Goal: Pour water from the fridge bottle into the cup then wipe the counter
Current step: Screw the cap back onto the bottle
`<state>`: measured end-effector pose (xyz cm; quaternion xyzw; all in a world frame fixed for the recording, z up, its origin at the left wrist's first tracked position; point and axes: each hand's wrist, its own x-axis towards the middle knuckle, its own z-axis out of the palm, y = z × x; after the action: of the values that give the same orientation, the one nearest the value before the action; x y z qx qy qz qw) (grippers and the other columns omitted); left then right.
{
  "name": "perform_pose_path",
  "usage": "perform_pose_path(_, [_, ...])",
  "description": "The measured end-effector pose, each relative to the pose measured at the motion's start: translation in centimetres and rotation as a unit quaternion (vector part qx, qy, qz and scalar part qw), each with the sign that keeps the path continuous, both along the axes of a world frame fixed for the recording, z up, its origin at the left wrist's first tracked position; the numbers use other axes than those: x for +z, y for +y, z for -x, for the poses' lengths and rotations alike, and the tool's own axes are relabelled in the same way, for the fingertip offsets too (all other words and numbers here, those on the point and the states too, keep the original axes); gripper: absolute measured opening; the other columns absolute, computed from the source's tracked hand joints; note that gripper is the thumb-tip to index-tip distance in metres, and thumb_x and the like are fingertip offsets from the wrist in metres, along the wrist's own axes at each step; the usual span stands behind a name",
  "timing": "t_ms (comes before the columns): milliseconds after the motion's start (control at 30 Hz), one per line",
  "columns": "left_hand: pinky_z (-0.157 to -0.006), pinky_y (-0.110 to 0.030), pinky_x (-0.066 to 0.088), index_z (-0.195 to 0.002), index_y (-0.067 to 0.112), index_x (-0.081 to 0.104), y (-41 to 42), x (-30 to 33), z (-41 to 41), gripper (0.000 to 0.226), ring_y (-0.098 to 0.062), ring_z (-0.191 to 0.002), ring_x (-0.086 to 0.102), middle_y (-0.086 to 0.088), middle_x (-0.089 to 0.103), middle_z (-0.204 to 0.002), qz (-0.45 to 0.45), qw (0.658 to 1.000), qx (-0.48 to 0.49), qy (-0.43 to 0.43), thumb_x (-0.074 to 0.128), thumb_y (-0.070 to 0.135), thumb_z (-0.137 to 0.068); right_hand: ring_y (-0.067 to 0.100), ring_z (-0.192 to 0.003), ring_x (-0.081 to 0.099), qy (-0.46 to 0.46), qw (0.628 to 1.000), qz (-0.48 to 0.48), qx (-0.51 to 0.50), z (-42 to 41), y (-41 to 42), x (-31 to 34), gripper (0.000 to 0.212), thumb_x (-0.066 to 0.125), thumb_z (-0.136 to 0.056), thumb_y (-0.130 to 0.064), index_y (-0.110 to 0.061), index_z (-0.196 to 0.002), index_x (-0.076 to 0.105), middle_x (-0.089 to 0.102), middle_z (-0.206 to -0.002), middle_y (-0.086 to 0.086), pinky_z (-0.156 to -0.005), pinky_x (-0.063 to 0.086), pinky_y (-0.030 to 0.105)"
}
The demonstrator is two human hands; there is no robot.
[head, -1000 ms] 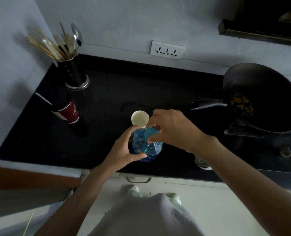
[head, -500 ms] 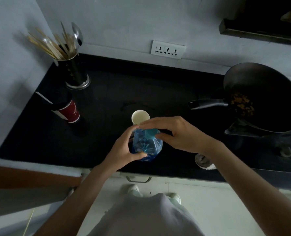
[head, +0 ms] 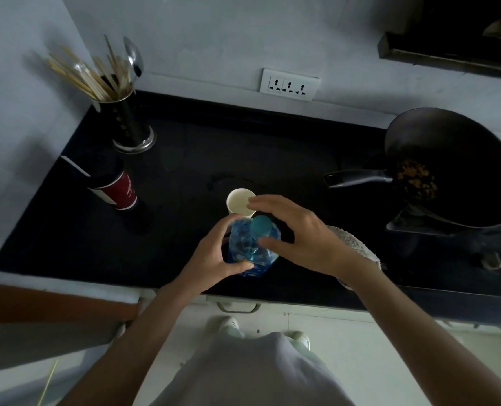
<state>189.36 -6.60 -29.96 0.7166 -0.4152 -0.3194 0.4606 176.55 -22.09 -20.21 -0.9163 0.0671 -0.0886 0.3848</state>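
A clear blue water bottle (head: 247, 253) with a teal cap (head: 260, 225) stands upright on the black counter (head: 184, 159), near its front edge. My left hand (head: 214, 259) grips the bottle's body from the left. Arched over the cap, my right hand (head: 299, 232) has its fingers spread, and the thumb lies by the bottle's shoulder. The cap shows bare between thumb and fingers. A white paper cup (head: 239, 200) stands just behind the bottle, partly under my right fingertips. A pale cloth (head: 356, 244) lies on the counter under my right wrist.
A black wok (head: 454, 159) holding food sits on the stove at the right, its handle (head: 357, 177) pointing left toward the cup. A utensil holder (head: 129, 124) and a red and black cup (head: 117, 189) stand at the back left. A wall socket (head: 288, 85) is behind.
My right hand had its fingers pinched on the cap; now they are spread apart and the cap shows. More of the cloth shows behind my right wrist. Bottle and left hand stayed put.
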Motion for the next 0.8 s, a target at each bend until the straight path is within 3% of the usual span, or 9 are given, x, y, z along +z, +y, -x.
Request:
perform_pose_path(67, [-0.106,-0.041,0.043,-0.138,0.032,0.035,0.0,0.0,0.0,0.086,-0.006,-0.128,0.046,0.011,0.049,-0.136,0.0,1.0,0.004,0.005,0.085,0.019,-0.068,0.006,-0.125,0.05,-0.014,1.0,-0.011,0.021,0.1,-0.1,0.2,0.043,0.059,-0.09,-0.004,-0.013,-0.131,0.055,0.056,-0.133,-0.001,-0.101,0.044,0.02])
perform_pose_path(133, [-0.106,-0.042,0.043,-0.137,0.035,0.034,0.0,0.0,-0.1,0.087,-0.007,-0.127,0.047,0.011,0.05,-0.135,-0.003,1.0,0.005,0.006,0.085,0.02,-0.068,0.006,-0.121,0.053,-0.036,0.998,0.032,0.03,0.0,-0.1,0.0,0.034,0.055,-0.092,-0.005,-0.011,-0.125,0.061,0.061,-0.126,0.0,-0.098,0.045,0.018])
perform_pose_path(233, [-0.106,-0.043,0.043,-0.137,0.036,0.034,0.0,-0.2,-0.1,0.087,-0.009,-0.128,0.047,0.01,0.049,-0.135,-0.004,1.0,0.003,0.003,0.085,0.02,-0.068,0.003,-0.1,0.059,-0.05,0.993,0.105,-0.018,-0.1,0.2,-0.4,0.028,0.06,-0.09,-0.025,-0.013,-0.114,0.068,0.064,-0.11,-0.002,-0.082,0.051,0.018])
perform_pose_path(367, [-0.104,-0.042,0.046,-0.138,0.034,0.034,0.1,-0.2,0.0,0.088,-0.007,-0.128,0.046,0.011,0.048,-0.137,-0.003,1.0,0.005,0.006,0.085,0.019,-0.068,0.004,-0.078,0.054,-0.043,0.972,0.201,-0.118,-0.8,1.1,-1.0,0.043,0.061,-0.079,-0.055,-0.015,-0.095,0.064,0.06,-0.091,-0.004,-0.059,0.051,0.022])
perform_pose_path(433, [-0.105,-0.039,0.045,-0.138,0.033,0.035,0.1,0.0,0.0,0.088,-0.004,-0.127,0.046,0.011,0.049,-0.136,-0.002,1.0,0.006,0.009,0.085,0.019,-0.068,0.004,-0.095,0.055,-0.025,0.984,0.152,-0.09,-0.8,0.8,-0.7,0.047,0.066,-0.077,-0.053,-0.016,-0.106,0.062,0.059,-0.108,-0.005,-0.073,0.054,0.024])
perform_pose_path(500, [-0.106,-0.039,0.043,-0.138,0.032,0.035,0.0,0.1,0.0,0.088,-0.004,-0.127,0.046,0.012,0.049,-0.136,0.001,1.0,0.005,0.008,0.085,0.02,-0.067,0.007,-0.118,0.051,-0.008,0.998,0.057,-0.02,-0.5,0.1,-0.1,0.048,0.07,-0.082,-0.032,-0.017,-0.126,0.057,0.052,-0.129,-0.004,-0.093,0.05,0.026])
perform_pose_path(600, [-0.105,-0.04,0.044,-0.138,0.032,0.035,0.1,0.0,0.0,0.088,-0.006,-0.127,0.047,0.01,0.049,-0.136,0.004,1.0,0.006,0.011,0.085,0.02,-0.068,0.008,-0.122,0.051,-0.009,0.999,0.021,0.042,-0.2,-0.4,0.2,0.041,0.064,-0.088,-0.005,-0.012,-0.127,0.059,0.056,-0.129,0.0,-0.099,0.047,0.023])
perform_pose_path(700, [-0.104,-0.038,0.045,-0.138,0.033,0.035,0.1,0.1,0.0,0.088,-0.006,-0.126,0.048,0.009,0.05,-0.134,0.002,1.0,0.005,0.014,0.085,0.018,-0.068,0.001,-0.104,0.054,-0.031,0.997,0.067,0.006,-0.3,-0.3,-0.1,0.03,0.067,-0.087,-0.014,-0.013,-0.117,0.067,0.06,-0.114,-0.003,-0.088,0.049,0.017])
perform_pose_path(800, [-0.103,-0.037,0.046,-0.138,0.033,0.035,0.1,0.1,0.1,0.087,-0.004,-0.127,0.047,0.011,0.049,-0.135,-0.003,1.0,0.002,0.011,0.085,0.018,-0.068,0.0,-0.078,0.051,-0.04,0.98,0.178,-0.076,-0.7,0.5,-0.6,0.031,0.073,-0.081,-0.038,-0.013,-0.097,0.066,0.061,-0.092,-0.004,-0.059,0.046,0.016])
